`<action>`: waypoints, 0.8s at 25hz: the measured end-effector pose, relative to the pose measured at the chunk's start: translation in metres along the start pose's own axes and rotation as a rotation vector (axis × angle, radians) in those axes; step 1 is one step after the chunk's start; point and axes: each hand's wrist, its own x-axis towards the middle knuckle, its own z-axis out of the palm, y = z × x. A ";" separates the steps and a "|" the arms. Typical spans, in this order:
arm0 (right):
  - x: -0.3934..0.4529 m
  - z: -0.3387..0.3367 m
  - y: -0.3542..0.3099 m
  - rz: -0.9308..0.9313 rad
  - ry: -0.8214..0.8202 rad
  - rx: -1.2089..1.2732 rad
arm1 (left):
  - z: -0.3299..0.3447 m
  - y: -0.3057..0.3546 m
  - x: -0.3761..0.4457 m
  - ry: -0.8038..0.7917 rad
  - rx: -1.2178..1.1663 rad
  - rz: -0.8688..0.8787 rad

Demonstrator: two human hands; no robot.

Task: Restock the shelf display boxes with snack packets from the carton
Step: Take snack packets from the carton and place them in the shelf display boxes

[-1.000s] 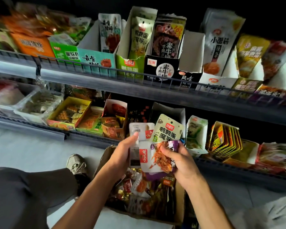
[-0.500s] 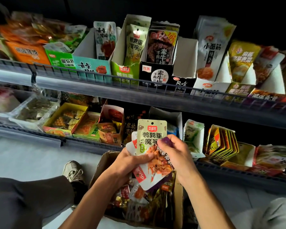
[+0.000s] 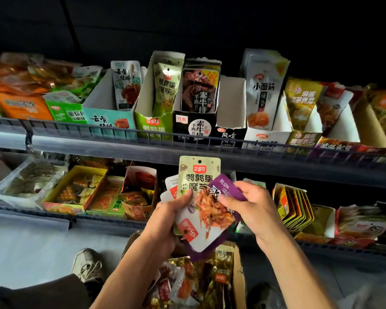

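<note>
Carton (image 3: 237,279) at bottom centre, flaps up, heaped with mixed snack packets (image 3: 183,286) in gold, white and red wrappers. Grey shoe (image 3: 87,263) on the pale floor (image 3: 31,246) just left of the carton; dark trouser leg in the bottom left corner.

Above the carton, both hands share a fanned bundle of packets. Left hand (image 3: 167,221): grip clamped on the bundle from the left, thumb pressed across the front near the lower edge of the green-beige packet (image 3: 198,172), which stands upright at the back of the fan. White packet (image 3: 206,226) with red label and an orange-food picture sits in front, tilted. Right hand (image 3: 252,208): fingers curled, pinching the purple packet (image 3: 226,186) at the bundle's right edge.

Behind the hands, lower shelf (image 3: 54,216): clear plastic trays far left, yellow display box (image 3: 76,190), green box, orange open-top box (image 3: 140,192), a fan of yellow-red packets (image 3: 292,208) to the right.

Farthest, upper shelf (image 3: 120,150) with wire front rail: teal box (image 3: 109,117), green box (image 3: 153,121) holding a packet matching the green-beige one, black box (image 3: 194,126), white packet (image 3: 262,90) standing tall, further boxes blurring off to the right.
</note>
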 end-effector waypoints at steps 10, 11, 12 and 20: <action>-0.016 -0.060 -0.047 -0.295 0.305 0.029 | 0.118 0.031 0.016 0.128 0.073 0.340; -0.014 -0.068 -0.050 -0.275 0.259 -0.024 | 0.131 0.035 0.018 0.124 0.110 0.373; -0.009 -0.082 -0.051 -0.237 0.234 -0.032 | 0.143 0.039 0.021 0.109 0.141 0.397; 0.044 -0.189 -0.074 0.071 -0.030 -0.105 | 0.214 0.058 0.052 -0.103 0.252 0.361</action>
